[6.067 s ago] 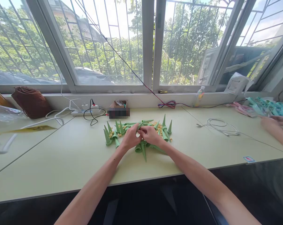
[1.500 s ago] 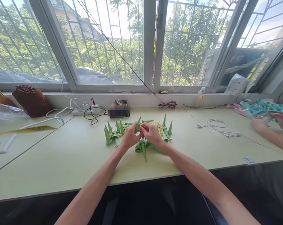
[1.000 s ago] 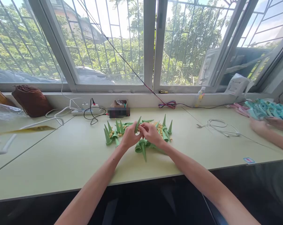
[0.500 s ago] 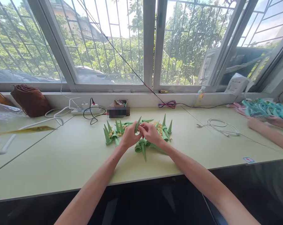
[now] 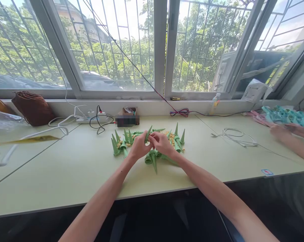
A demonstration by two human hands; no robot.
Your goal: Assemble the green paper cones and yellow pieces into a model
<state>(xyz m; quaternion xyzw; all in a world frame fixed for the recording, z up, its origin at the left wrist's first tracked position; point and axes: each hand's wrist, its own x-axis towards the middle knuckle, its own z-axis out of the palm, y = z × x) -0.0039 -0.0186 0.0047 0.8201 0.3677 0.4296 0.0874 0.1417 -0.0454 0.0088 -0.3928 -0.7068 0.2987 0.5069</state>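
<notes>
a green cone [image 5: 149, 132] tilts upward from the left hand [image 5: 140, 146].

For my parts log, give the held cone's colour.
The held cone is green, seen best in the head view.

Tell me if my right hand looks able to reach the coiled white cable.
Probably yes: the white cable lies off to the right, with mainly low green cones to pass over, though the right hand would first leave the held cone.

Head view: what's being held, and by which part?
The left hand holds a pointed green cone by its lower part; whether the right hand grips it too is hidden.
</notes>
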